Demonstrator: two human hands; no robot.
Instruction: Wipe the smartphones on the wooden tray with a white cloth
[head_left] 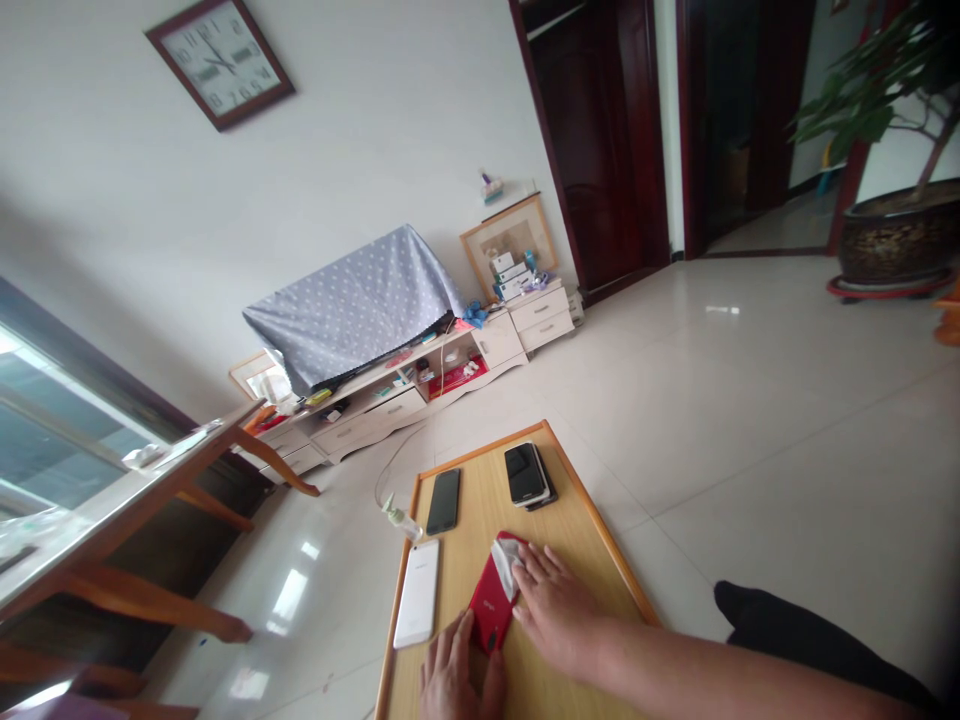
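Observation:
A red smartphone (491, 603) lies at a slant on the small wooden table (480, 500), its back facing up. My left hand (457, 672) grips its lower end, with fingers along the left edge and the thumb near the bottom. Across the phone's upper part lies a light grey cloth (506, 562), pressed down under the fingers of my right hand (551, 605). Part of the cloth is hidden beneath those fingers. To the left of my hands a white smartphone (417, 592) rests face down.
A dark smartphone (444, 500) lies near the table's left edge, close to a clear pump bottle (403, 520). Stacked phones (527, 474) sit at the far right. Beyond stand a low white cabinet (390, 412) and, at left, a wooden-legged table (172, 460).

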